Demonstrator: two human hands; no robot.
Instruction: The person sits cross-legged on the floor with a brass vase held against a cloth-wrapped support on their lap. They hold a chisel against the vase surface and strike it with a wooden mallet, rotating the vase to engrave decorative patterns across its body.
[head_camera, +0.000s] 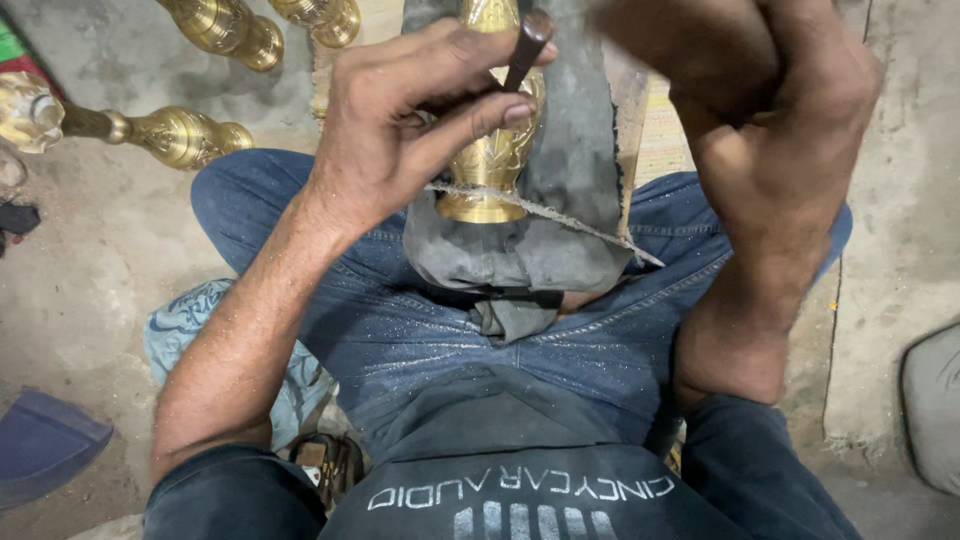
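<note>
A brass vase-like piece (492, 165) with engraved patterns lies on a dark grey cloth (575, 180) across my lap. My left hand (415, 125) pinches a thin dark metal punch (526, 45) between thumb and fingers, its tip held against the brass piece. My right hand (775, 110) is raised to the right of the piece, fist closed and blurred; whatever it grips is hidden from view. Fine brass dust speckles my blue jeans (440, 330).
Several more brass pieces lie on the concrete floor: one long piece (150, 130) at the left, two (235, 30) at the top. A patterned pale cloth (190, 320) sits under my left thigh. A blue object (45, 440) lies at bottom left, a grey cushion (935, 400) at right.
</note>
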